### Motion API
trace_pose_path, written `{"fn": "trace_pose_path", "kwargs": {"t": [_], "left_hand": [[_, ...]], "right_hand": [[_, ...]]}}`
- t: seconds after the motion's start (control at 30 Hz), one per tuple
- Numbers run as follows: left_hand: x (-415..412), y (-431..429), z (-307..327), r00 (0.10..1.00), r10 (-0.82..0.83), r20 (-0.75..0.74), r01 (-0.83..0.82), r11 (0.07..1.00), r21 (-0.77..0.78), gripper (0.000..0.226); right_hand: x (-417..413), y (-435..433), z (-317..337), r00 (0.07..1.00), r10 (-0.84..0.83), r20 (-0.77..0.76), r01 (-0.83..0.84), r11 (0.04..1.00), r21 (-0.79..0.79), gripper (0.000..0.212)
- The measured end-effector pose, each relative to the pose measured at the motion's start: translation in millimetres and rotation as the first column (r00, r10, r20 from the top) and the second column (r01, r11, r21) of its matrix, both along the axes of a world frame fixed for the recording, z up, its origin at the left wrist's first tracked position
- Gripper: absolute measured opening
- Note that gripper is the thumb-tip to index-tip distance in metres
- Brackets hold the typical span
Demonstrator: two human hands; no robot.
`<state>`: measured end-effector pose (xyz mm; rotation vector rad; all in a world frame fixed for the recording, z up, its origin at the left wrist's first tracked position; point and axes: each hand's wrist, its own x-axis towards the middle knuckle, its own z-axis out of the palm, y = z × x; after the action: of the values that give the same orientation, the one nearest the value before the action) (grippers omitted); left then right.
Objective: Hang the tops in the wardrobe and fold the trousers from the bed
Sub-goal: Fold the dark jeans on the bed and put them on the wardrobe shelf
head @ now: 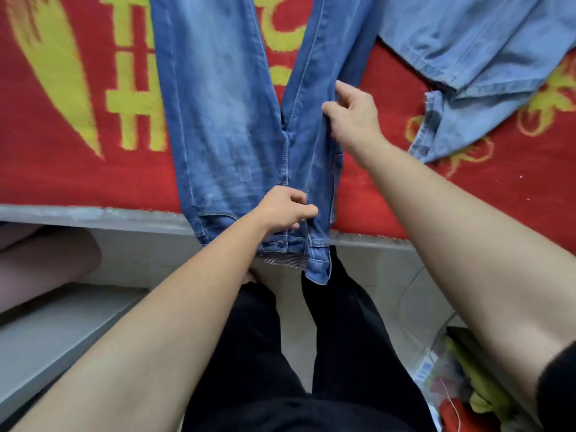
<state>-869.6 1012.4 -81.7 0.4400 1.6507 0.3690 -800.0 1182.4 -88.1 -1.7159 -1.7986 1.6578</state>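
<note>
— Looking for the dark blue jeans (224, 120). Where?

— Spread out flat on the red blanket (62, 176) with big yellow marks. Laid with the legs pointing far, open like a V. Near end, with the waistband, hanging a little over the grey bed edge (93, 215).

— And the left hand (285, 210)?

— Down on the near part of the jeans, just above the waistband, right by the middle seam. Curled in tight, with thumb against fingers, pinching a bit of the cloth.

— And the right hand (352, 116)?

— Farther off, at the right side of the right leg. Bent fingers there too, nipping the outer edge of that leg between thumb and fingers.

— So both on the same jeans?

— Yes. Left one near and in the middle, right one farther and out at the side.

— Anything else on the blanket?

— Pale blue trousers (477, 57), crumpled, off at the far right. Close to the jeans at the far end. Not touched by either hand.

— And near, below the bed?

— Black trousers (343, 338) on the person's own legs. Also a heap of bright things (461, 388) at the near right, too blurry to name.
</note>
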Motion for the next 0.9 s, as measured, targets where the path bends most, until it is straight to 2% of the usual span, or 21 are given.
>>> {"fn": "trace_pose_path", "kwargs": {"t": [0.1, 0.23, 0.33, 0.43, 0.53, 0.7, 0.8, 0.87, 0.9], "left_hand": [[-59.0, -32.0, 16.5, 0.992, 0.128, 0.001, -0.128, 0.991, -0.049, 0.007], [-128.3, -81.2, 13.3, 0.962, 0.268, -0.053, -0.271, 0.961, -0.047, 0.008], [-164.8, -114.4, -4.1, 0.942, 0.323, -0.094, -0.33, 0.94, -0.082, 0.021], [-189.9, -137.4, -26.5, 0.913, 0.392, -0.113, -0.401, 0.913, -0.074, 0.022], [-209.8, -150.9, -49.6, 0.888, 0.439, -0.136, -0.45, 0.891, -0.065, 0.018], [-226.7, -156.1, -74.6, 0.9, 0.43, -0.076, -0.435, 0.896, -0.086, 0.016], [-229.0, -155.7, -77.0, 0.896, 0.44, -0.054, -0.443, 0.892, -0.093, 0.014], [-229.0, -156.8, -76.4, 0.9, 0.433, -0.048, -0.436, 0.893, -0.112, 0.003], [-228.6, -155.7, -74.1, 0.909, 0.413, -0.06, -0.417, 0.901, -0.123, 0.009]], "right_hand": [[-62.6, -24.3, 16.3, 0.997, 0.066, -0.034, -0.064, 0.996, 0.065, 0.019], [-133.8, -62.0, 23.7, 0.967, 0.251, -0.034, -0.246, 0.963, 0.113, 0.006], [-176.1, -94.3, 9.1, 0.932, 0.363, 0.02, -0.361, 0.917, 0.172, 0.019], [-215.0, -122.0, -15.3, 0.896, 0.439, 0.073, -0.444, 0.87, 0.216, 0.008], [-243.6, -137.5, -41.7, 0.865, 0.479, 0.148, -0.501, 0.831, 0.242, 0.018], [-255.5, -141.3, -83.6, 0.802, 0.528, 0.281, -0.583, 0.793, 0.174, 0.055], [-255.4, -138.6, -90.5, 0.794, 0.534, 0.29, -0.592, 0.786, 0.175, 0.059], [-255.2, -135.2, -86.0, 0.782, 0.554, 0.285, -0.603, 0.789, 0.12, 0.064], [-254.5, -131.3, -81.5, 0.781, 0.564, 0.269, -0.601, 0.796, 0.077, 0.064]]}}
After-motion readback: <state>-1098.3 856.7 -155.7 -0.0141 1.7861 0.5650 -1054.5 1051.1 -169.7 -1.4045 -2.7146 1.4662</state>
